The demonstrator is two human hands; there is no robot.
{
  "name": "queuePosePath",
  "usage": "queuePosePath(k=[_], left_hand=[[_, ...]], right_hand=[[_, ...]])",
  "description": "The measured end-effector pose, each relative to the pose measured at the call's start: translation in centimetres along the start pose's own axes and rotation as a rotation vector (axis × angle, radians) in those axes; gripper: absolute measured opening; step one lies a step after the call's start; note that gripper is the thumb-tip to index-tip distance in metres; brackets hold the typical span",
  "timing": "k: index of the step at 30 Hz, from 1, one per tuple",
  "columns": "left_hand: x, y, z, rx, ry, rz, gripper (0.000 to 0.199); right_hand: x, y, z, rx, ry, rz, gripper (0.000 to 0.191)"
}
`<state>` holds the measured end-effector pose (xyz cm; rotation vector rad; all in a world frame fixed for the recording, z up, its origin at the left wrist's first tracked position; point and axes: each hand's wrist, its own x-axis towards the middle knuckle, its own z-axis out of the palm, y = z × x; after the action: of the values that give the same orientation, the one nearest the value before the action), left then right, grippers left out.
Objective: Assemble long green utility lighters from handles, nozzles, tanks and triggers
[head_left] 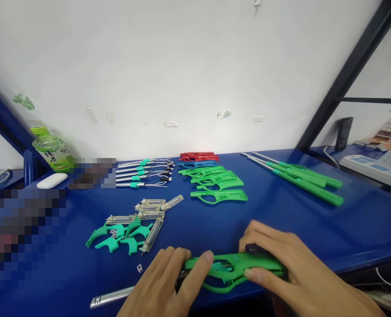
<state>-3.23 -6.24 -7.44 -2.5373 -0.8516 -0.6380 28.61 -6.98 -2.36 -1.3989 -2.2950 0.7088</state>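
Close to the table's front edge, a green long-nosed lighter (236,265) lies across both hands, its metal tube (112,297) pointing left. My left hand (169,281) is closed round its front end, where the tube meets the body. Around the handle end, my right hand (281,259) grips with the thumb in front and the fingers behind. A teal trigger shows inside the body. Something dark sits under the right fingers, mostly hidden. Left of the hands lie several teal triggers (134,229) and several clear fuel tanks (154,235), with a small pale clip (139,267) nearby.
Several metal tubes with wires (131,178) lie in a row at the back. Green (220,196), blue (195,164) and red casing halves (198,156) are beside them. Whole green lighters (307,187) lie right. A bottle (51,149) and white case (52,181) stand left.
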Motion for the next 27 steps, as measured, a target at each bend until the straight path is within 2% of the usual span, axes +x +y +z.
queuePosePath(k=[3, 6, 11, 14, 18, 20, 23, 24, 27], left_hand=[[0.1, 0.4, 0.3, -0.059, 0.021, -0.094, 0.054], [0.8, 0.6, 0.0, -0.056, 0.072, -0.153, 0.051], [1.5, 0.4, -0.4, -0.049, -0.029, -0.097, 0.044], [1.8, 0.2, -0.5, -0.052, -0.023, -0.071, 0.036], [0.9, -1.2, -2.2, -0.003, 0.037, -0.122, 0.031], [-0.4, -2.6, -3.7, -0.012, -0.008, -0.226, 0.044], [-2.1, -5.0, -5.4, -0.102, -0.149, -0.301, 0.028], [-2.4, -5.5, -5.6, -0.137, -0.164, -0.325, 0.023], [-2.2, -6.5, -5.4, -0.236, -0.128, -0.397, 0.036]], right_hand=[[0.2, 0.5, -0.4, 0.018, 0.052, -0.033, 0.022], [0.5, 1.5, -1.2, 0.015, 0.179, -0.016, 0.029], [1.0, 4.3, -2.9, -0.077, 0.316, 0.100, 0.044], [1.2, 6.3, -3.7, -0.178, 0.402, 0.159, 0.049], [0.5, 7.6, -3.9, -0.255, 0.576, 0.211, 0.055], [-0.5, 7.2, -3.5, -0.255, 0.622, 0.179, 0.051], [-2.2, 5.9, -2.3, -0.223, 0.537, 0.065, 0.039], [-2.6, 5.4, -1.9, -0.225, 0.487, 0.032, 0.035], [-3.2, 4.2, -0.7, -0.249, 0.360, -0.077, 0.031]])
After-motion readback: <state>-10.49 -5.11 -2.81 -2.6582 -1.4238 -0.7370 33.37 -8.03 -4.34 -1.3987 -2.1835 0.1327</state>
